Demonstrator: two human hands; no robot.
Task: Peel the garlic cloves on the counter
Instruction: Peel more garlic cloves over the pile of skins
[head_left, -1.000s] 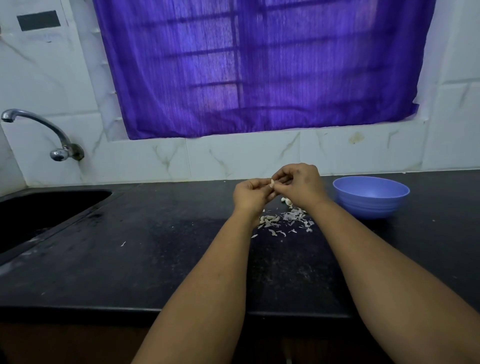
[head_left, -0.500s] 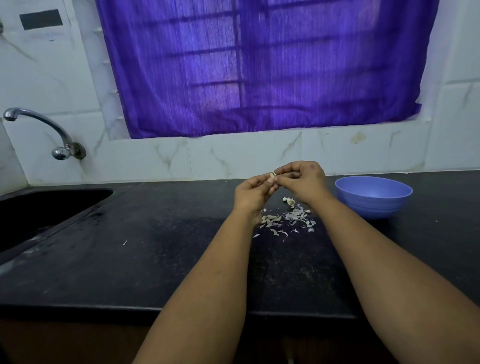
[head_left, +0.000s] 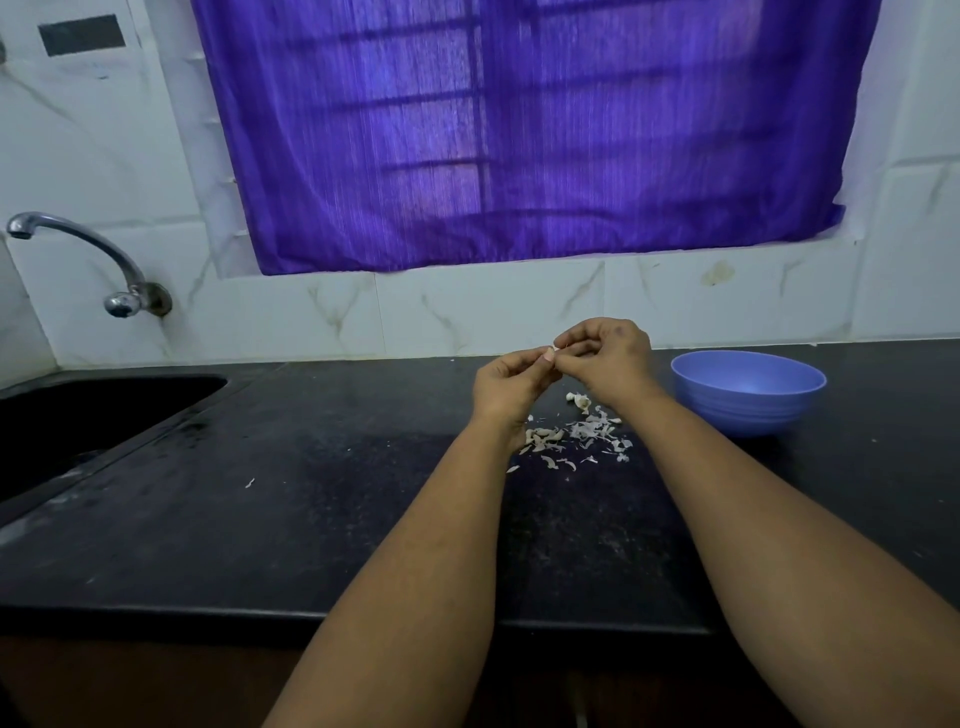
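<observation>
Both hands meet above the black desk (head_left: 322, 499), just left of the blue bowl (head_left: 748, 392). Left hand (head_left: 506, 389) and right hand (head_left: 608, 358) both pinch one small garlic clove (head_left: 555, 351) between fingertips — it's held in the air, fingers curled round it. Under the hands, on the desk beside the bowl, lies a scatter of pale peels (head_left: 576, 439) w/ a few cloves (head_left: 579, 399) at its far edge. Bowl's inside looks bare as far as can be seen. Sink (head_left: 78, 421) and tap (head_left: 78, 260) sit well left of the bowl — purple curtain (head_left: 519, 130) hangs behind it.
</observation>
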